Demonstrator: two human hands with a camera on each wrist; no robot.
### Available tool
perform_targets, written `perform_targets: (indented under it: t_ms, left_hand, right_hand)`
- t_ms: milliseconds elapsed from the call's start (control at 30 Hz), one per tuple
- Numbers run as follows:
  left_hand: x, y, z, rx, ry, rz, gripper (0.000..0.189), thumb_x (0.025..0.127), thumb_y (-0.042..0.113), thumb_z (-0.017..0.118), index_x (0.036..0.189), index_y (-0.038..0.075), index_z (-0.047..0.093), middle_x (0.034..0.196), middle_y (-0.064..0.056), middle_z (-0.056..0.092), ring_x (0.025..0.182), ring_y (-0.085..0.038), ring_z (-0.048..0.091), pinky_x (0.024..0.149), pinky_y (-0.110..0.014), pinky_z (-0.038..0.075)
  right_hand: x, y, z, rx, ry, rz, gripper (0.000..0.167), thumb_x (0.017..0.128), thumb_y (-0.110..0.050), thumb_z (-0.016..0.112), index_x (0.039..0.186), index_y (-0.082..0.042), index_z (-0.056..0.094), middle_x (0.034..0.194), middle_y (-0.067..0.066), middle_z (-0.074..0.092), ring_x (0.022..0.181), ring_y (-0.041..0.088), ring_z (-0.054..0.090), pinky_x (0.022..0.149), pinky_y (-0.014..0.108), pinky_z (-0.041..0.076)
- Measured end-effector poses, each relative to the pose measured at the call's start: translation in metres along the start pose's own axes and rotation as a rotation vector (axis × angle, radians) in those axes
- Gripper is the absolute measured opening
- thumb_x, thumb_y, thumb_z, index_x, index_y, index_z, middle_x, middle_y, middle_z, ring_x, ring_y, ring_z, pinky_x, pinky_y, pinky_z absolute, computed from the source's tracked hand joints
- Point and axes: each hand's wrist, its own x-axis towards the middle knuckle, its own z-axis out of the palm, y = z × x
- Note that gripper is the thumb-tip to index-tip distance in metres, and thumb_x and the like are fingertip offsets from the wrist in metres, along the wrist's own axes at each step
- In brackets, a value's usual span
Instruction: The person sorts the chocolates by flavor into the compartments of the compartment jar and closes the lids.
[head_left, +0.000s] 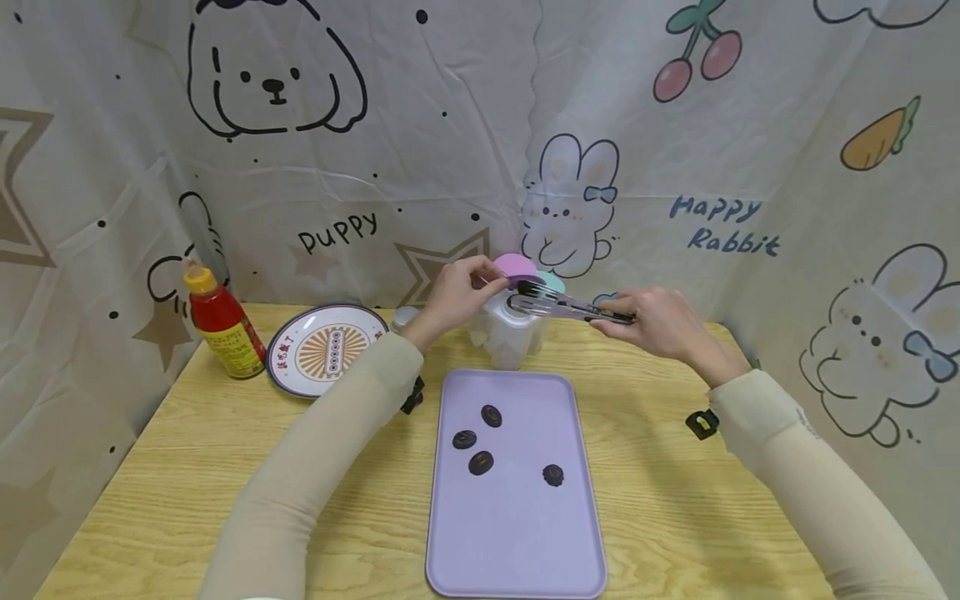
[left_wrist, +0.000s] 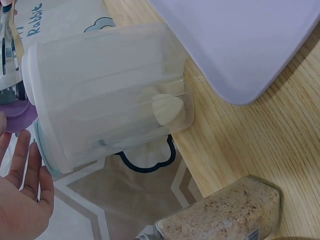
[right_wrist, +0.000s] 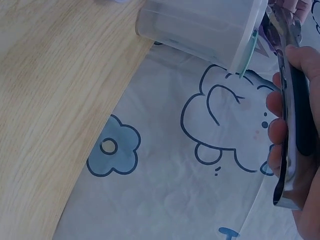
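Tongs sit in the right hand's grip, tips at the top of a translucent canister behind the tray, while the left hand pinches the canister's purple lid. The left wrist view shows me a pale piece low inside the canister and brown grains in a jar, barely visible from the head. Four dark pieces lie on the tray.

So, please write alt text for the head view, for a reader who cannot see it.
A person's left hand pinches a purple lid at a translucent plastic container; the right hand holds silver metal tongs there. In front, a rectangular lilac tray bears four small dark-brown pieces; at left are a red squeeze bottle and a round white plate.
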Motion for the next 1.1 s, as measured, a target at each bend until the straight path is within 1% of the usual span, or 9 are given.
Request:
perform_targets:
  t_ms: [167, 267, 333, 467, 633, 733, 833, 1033, 1100]
  left_hand:
    - [0.000, -0.001, 0.000, -0.002, 0.002, 0.002, 0.018, 0.102, 0.027, 0.072, 0.110, 0.010, 0.073, 0.112, -0.009, 0.078, 0.096, -0.021, 0.070, 0.085, -0.031, 0.057]
    - [0.000, -0.002, 0.000, -0.003, 0.005, 0.002, 0.018, 0.102, 0.026, 0.072, 0.109, 0.010, 0.073, 0.111, -0.009, 0.078, 0.095, -0.021, 0.070, 0.084, -0.030, 0.056]
    - [0.001, -0.003, 0.000, -0.002, 0.006, 0.004, 0.018, 0.102, 0.026, 0.073, 0.109, 0.009, 0.073, 0.110, -0.009, 0.078, 0.094, -0.021, 0.069, 0.084, -0.030, 0.056]
    - [0.001, -0.003, 0.001, -0.002, 0.002, 0.012, 0.018, 0.102, 0.026, 0.073, 0.109, 0.009, 0.073, 0.109, -0.009, 0.078, 0.093, -0.021, 0.070, 0.083, -0.029, 0.055]
    - [0.001, -0.002, 0.001, -0.011, 0.002, 0.006, 0.018, 0.102, 0.026, 0.072, 0.110, 0.010, 0.073, 0.110, -0.009, 0.078, 0.094, -0.021, 0.070, 0.082, -0.029, 0.055]
    - [0.001, -0.002, 0.000, -0.014, 0.002, -0.003, 0.018, 0.102, 0.027, 0.072, 0.110, 0.011, 0.073, 0.111, -0.009, 0.078, 0.094, -0.021, 0.069, 0.082, -0.029, 0.055]
    - [0.001, -0.002, 0.000, -0.009, -0.003, -0.005, 0.019, 0.102, 0.027, 0.072, 0.110, 0.011, 0.073, 0.111, -0.009, 0.078, 0.095, -0.021, 0.069, 0.083, -0.029, 0.055]
    - [0.000, -0.001, -0.001, -0.001, 0.001, 0.009, 0.019, 0.101, 0.026, 0.073, 0.110, 0.010, 0.073, 0.109, -0.010, 0.078, 0.094, -0.022, 0.069, 0.082, -0.028, 0.054]
    - [0.000, -0.001, -0.001, -0.001, 0.001, 0.008, 0.019, 0.101, 0.026, 0.073, 0.110, 0.010, 0.073, 0.109, -0.010, 0.078, 0.094, -0.022, 0.069, 0.082, -0.028, 0.053]
  right_hand:
    - [0.000, 0.001, -0.001, 0.003, -0.023, 0.006, 0.039, 0.095, -0.037, 0.079, 0.122, -0.009, 0.079, 0.116, 0.020, 0.079, 0.052, 0.010, 0.049, 0.049, 0.027, 0.036]
    - [-0.003, 0.001, -0.001, -0.004, -0.027, -0.007, 0.041, 0.094, -0.038, 0.079, 0.124, -0.010, 0.078, 0.115, 0.019, 0.079, 0.056, 0.012, 0.056, 0.052, 0.030, 0.042]
    - [-0.006, 0.001, -0.003, -0.010, -0.018, -0.020, 0.040, 0.094, -0.037, 0.079, 0.124, -0.011, 0.078, 0.113, 0.017, 0.080, 0.062, 0.013, 0.060, 0.056, 0.032, 0.046]
    - [-0.016, -0.001, -0.006, 0.001, 0.008, -0.035, 0.038, 0.094, -0.034, 0.079, 0.124, -0.010, 0.077, 0.107, 0.012, 0.080, 0.068, 0.015, 0.063, 0.061, 0.036, 0.050]
    - [-0.029, -0.007, -0.011, 0.038, 0.008, -0.024, 0.033, 0.096, -0.029, 0.078, 0.120, -0.007, 0.075, 0.100, 0.008, 0.076, 0.077, 0.016, 0.066, 0.068, 0.039, 0.055]
    - [-0.036, -0.011, -0.011, 0.057, -0.016, -0.003, 0.031, 0.098, -0.030, 0.077, 0.119, -0.008, 0.074, 0.098, 0.005, 0.073, 0.078, 0.014, 0.061, 0.069, 0.034, 0.053]
    - [-0.046, -0.013, -0.008, 0.062, -0.036, 0.012, 0.031, 0.098, -0.031, 0.077, 0.120, -0.010, 0.072, 0.095, 0.003, 0.070, 0.075, 0.012, 0.054, 0.065, 0.028, 0.047]
    - [-0.065, -0.014, 0.005, 0.028, -0.028, -0.024, 0.031, 0.096, -0.030, 0.079, 0.118, -0.010, 0.069, 0.096, 0.001, 0.072, 0.076, 0.008, 0.059, 0.066, 0.029, 0.051]
    - [-0.072, -0.015, 0.008, 0.017, -0.034, -0.021, 0.032, 0.095, -0.031, 0.080, 0.117, -0.011, 0.069, 0.094, -0.001, 0.071, 0.072, 0.005, 0.056, 0.063, 0.026, 0.049]
